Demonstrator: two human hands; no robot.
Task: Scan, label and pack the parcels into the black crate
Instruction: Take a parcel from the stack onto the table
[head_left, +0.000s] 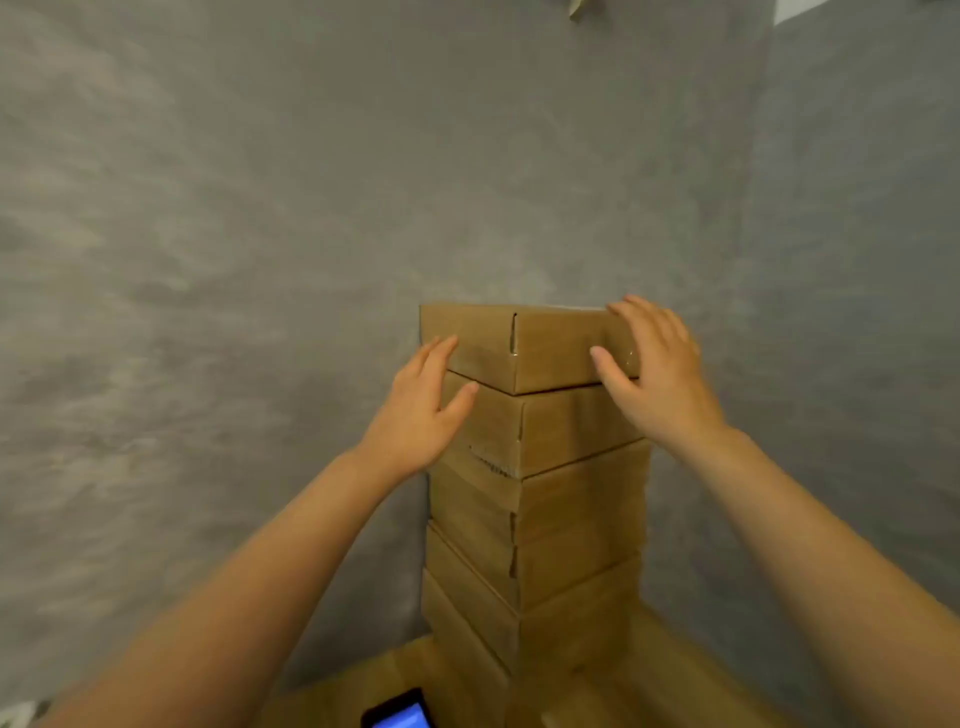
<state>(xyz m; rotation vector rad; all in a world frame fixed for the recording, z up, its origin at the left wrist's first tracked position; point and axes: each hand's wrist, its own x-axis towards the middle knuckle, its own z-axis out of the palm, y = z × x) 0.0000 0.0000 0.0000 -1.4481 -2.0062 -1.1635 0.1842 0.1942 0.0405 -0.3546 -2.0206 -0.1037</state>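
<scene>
— Reaching up on both sides of the top parcel (524, 345), are the hands actually gripping it?

— Not by curling round it. The left hand (423, 410) has its fingers (441, 353) straight and close together, the tips at the left face of that top box, with the thumb spread out across the seam below it. I cannot tell whether the tips press or only brush the cardboard. The right hand (657, 371) is also loose and flat: its fingers lie over the right upper edge of the box, and the thumb points inward along the front-right face. Nothing is pinched or clenched.

— And what lies just below the fingers?

— The rest of the stack of parcels (540, 519), plain brown cardboard boxes piled one on another, each slightly turned against the next. The top parcel sits square on this pile, between the two hands. The left palm overlaps the second box down.

— Further out from the hands?

— Both bare forearms run back toward the lower corners of the view. Under the stack, below the wrists, is a brown surface (675, 670) that looks like more cardboard, rather blurred. Near the left forearm, at the bottom edge, a dark device with a lit blue screen (397, 714) shows partly. Behind everything stands a grey mottled wall (234, 208).
</scene>
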